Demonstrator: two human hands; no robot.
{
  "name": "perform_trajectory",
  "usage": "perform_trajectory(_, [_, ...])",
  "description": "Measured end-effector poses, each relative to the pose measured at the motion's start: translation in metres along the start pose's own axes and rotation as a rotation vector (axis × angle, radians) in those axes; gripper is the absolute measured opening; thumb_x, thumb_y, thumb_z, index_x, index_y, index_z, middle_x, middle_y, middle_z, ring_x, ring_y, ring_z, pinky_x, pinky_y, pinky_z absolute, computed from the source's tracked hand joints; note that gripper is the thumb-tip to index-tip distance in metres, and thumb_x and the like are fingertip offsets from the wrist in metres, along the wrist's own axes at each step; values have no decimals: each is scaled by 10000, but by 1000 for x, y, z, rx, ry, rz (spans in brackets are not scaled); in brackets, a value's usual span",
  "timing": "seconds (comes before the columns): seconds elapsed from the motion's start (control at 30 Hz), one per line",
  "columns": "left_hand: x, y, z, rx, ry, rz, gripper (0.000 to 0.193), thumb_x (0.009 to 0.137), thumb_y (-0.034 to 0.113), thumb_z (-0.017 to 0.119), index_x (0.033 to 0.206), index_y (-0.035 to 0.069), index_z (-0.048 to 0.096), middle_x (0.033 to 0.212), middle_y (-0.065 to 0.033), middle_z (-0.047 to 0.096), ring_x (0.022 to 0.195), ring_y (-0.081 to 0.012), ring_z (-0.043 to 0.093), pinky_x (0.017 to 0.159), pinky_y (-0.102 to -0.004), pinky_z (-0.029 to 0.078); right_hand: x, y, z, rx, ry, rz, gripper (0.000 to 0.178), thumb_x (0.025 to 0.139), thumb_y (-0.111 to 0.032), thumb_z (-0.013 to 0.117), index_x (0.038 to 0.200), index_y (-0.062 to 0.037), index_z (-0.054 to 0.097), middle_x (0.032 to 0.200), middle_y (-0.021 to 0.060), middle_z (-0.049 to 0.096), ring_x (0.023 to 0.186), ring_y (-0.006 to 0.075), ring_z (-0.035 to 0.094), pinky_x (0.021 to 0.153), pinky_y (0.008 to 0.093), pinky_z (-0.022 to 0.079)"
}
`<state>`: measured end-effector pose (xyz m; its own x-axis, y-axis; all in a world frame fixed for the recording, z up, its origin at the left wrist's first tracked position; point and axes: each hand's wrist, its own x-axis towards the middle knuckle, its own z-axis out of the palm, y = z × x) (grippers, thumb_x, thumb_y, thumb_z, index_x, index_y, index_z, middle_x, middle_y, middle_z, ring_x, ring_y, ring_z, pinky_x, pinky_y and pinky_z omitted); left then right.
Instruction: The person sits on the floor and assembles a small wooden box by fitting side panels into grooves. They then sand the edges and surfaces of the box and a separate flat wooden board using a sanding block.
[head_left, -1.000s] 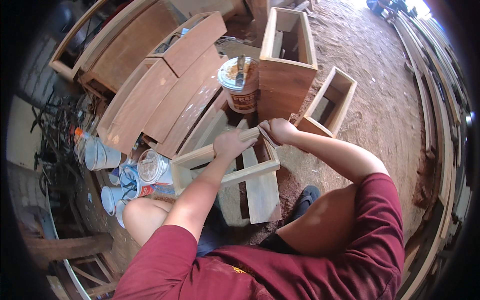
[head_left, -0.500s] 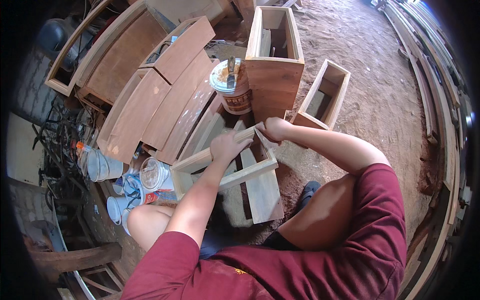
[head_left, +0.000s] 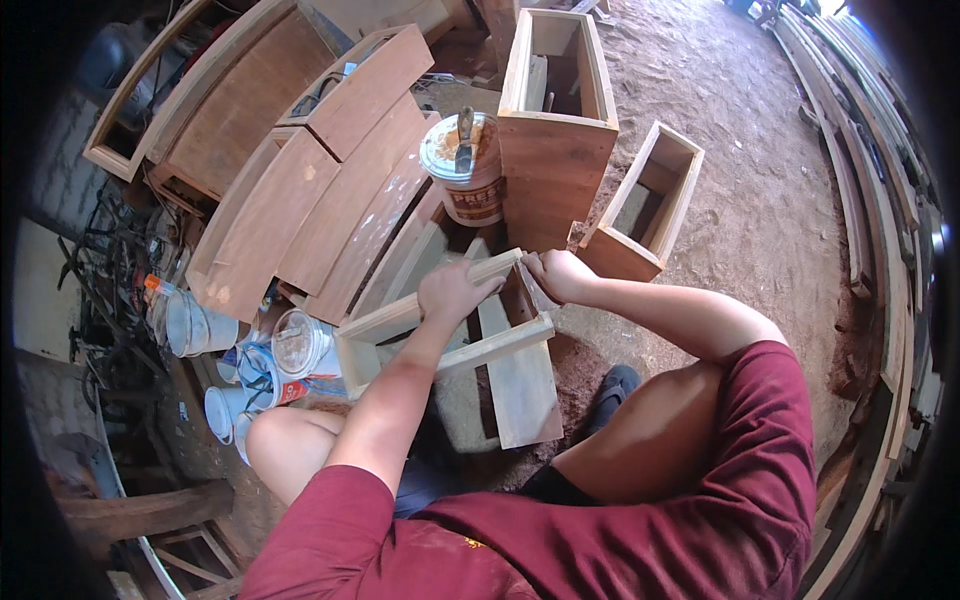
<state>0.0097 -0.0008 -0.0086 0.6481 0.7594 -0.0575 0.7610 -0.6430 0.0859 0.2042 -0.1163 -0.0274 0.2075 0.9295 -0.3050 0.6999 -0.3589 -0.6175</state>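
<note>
An open wooden drawer box [head_left: 490, 349] stands tilted in front of me between my knees. My left hand [head_left: 452, 292] is wrapped over its far rail and grips it. At the box's far right corner my right hand [head_left: 560, 277] is closed, its fingers against the outside of the short end. Whatever those fingers pinch, if anything, is too small and hidden to make out. Under the box lies a pale wooden board [head_left: 525, 395], its near end sticking out toward me.
A tall open wooden box [head_left: 555, 180] and a smaller one [head_left: 620, 245] stand beyond my right hand. A white bucket [head_left: 470, 200] carries a putty knife [head_left: 464, 140] on its lid. Drawers with reddish fronts [head_left: 265, 220] lean at left, above plastic tubs [head_left: 300, 345]. Long planks [head_left: 850, 180] line the right.
My right hand has moved slightly toward me and right, down the box's short end. My left hand keeps its grip on the rail. The whole view has shifted a little.
</note>
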Motion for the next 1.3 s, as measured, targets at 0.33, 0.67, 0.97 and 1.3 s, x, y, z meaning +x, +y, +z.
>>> perform_trajectory(0.33, [-2, -4, 2, 7, -21, 23, 782, 742, 812, 648, 1176, 169, 740, 970, -149, 764, 903, -323, 742, 781, -458, 580, -10, -9, 3, 27, 95, -101, 546, 1071, -395, 341, 1024, 21, 692, 940, 311, 700, 933, 475, 685, 901, 523, 526])
perform_trajectory(0.67, [2, -15, 16, 23, 34, 74, 754, 763, 816, 625, 1117, 165, 762, 895, -142, 765, 840, -310, 750, 747, -429, 589, 23, -2, 8, -9, 114, -141, 541, 1074, -404, 347, 1000, -4, 703, 1012, 288, 702, 944, 491, 664, 900, 528, 518])
perform_trajectory(0.97, [3, 8, -6, 44, -72, 2, 767, 774, 829, 600, 1120, 161, 751, 950, -125, 767, 880, -293, 748, 753, -432, 587, 19, 3, -13, 31, 122, -105, 463, 1091, -382, 329, 1134, -73, 671, 937, 267, 701, 948, 454, 677, 864, 538, 519])
perform_trajectory(1.3, [0, -11, 11, 6, 1, 30, 800, 743, 832, 625, 1192, 180, 741, 910, -146, 763, 857, -328, 747, 740, -454, 586, -7, -10, -4, 198, 91, 4, 573, 1035, -486, 451, 1030, 17, 725, 989, 304, 704, 992, 456, 683, 909, 504, 515])
